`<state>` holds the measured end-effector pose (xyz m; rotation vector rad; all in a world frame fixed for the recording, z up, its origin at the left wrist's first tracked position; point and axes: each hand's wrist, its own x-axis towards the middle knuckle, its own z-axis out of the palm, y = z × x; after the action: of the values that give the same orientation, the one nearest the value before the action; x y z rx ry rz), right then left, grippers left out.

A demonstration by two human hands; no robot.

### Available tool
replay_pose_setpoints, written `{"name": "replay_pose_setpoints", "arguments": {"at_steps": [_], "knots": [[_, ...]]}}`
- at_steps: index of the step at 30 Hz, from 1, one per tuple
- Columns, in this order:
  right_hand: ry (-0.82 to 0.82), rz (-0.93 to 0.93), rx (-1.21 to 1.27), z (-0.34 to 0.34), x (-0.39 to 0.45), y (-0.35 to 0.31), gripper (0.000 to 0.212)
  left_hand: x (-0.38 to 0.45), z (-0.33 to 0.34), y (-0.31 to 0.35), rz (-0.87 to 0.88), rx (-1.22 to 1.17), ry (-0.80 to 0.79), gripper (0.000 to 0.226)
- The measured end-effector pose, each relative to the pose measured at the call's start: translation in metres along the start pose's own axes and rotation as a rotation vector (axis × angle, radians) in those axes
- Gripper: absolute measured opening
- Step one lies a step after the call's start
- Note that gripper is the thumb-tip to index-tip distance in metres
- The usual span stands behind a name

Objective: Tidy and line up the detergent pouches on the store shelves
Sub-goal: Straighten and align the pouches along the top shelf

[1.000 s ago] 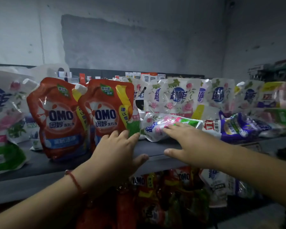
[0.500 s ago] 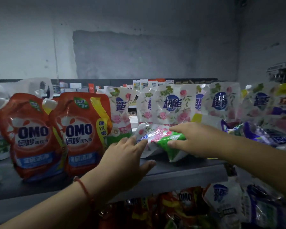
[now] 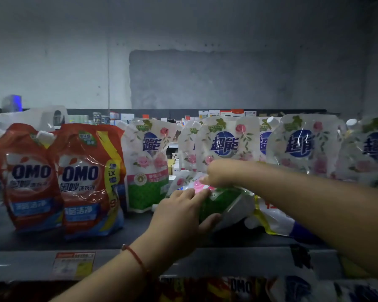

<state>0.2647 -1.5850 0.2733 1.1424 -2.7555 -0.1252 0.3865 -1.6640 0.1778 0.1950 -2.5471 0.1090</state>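
Dark store shelf (image 3: 42,238) under a grey wall. I logged: left hand (image 3: 179,216), fingers spread and thumb beneath, clamped on a tilted white-and-green detergent pouch (image 3: 225,201) lying at the shelf's middle; right hand (image 3: 218,173) curled over its top edge, forearm reaching in from the right. Left: two red OMO pouches (image 3: 83,179) upright. Behind: a row of white rose-print pouches (image 3: 225,144).

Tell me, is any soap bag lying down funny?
Yes. One white-and-green pouch lies tipped over at the shelf front while its neighbours stand upright. Both hands, left hand and right hand, grip it. Another pouch lies flat beside it.
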Motion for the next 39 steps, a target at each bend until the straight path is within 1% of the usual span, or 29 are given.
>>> {"name": "replay_pose_setpoints", "arguments": {"at_steps": [3,7,10,12,16,19,23,28,32,36,39], "knots": [[0.006,0.043,0.039,-0.001,0.009,-0.011,0.052,-0.001,0.003,-0.001,0.014,0.007,0.032,0.067],[-0.027,0.112,0.079,-0.001,0.017,-0.018,0.043,-0.005,0.003,-0.005,0.021,-0.036,0.032,0.065],[-0.021,0.149,0.023,-0.004,0.019,-0.023,0.045,-0.008,0.0,-0.009,0.032,-0.07,0.009,0.063],[-0.015,0.191,0.058,-0.007,0.02,-0.029,0.048,-0.011,-0.001,-0.013,0.043,-0.092,0.007,0.061],[0.049,0.25,0.213,-0.006,0.027,-0.038,0.053,-0.022,0.002,-0.024,0.043,-0.179,0.004,0.063],[0.129,0.293,0.296,-0.001,0.031,-0.043,0.056,-0.033,0.01,-0.031,0.029,-0.256,0.014,0.066],[0.232,0.355,0.324,0.0,0.033,-0.054,0.034,-0.042,0.011,-0.034,0.02,-0.304,0.011,0.066],[0.258,0.338,0.472,-0.001,0.031,-0.058,0.025,-0.043,0.004,-0.045,0.045,-0.347,0.026,0.062],[0.347,0.336,0.563,0.005,0.029,-0.058,0.023,-0.048,0.005,-0.047,0.056,-0.39,0.052,0.059],[0.423,0.317,0.582,0.002,0.022,-0.057,0.025,-0.047,0.003,-0.048,0.056,-0.462,0.09,0.052],[0.451,0.302,0.598,-0.006,0.013,-0.056,0.026,-0.048,0.0,-0.048,0.046,-0.545,0.123,0.054]]}}
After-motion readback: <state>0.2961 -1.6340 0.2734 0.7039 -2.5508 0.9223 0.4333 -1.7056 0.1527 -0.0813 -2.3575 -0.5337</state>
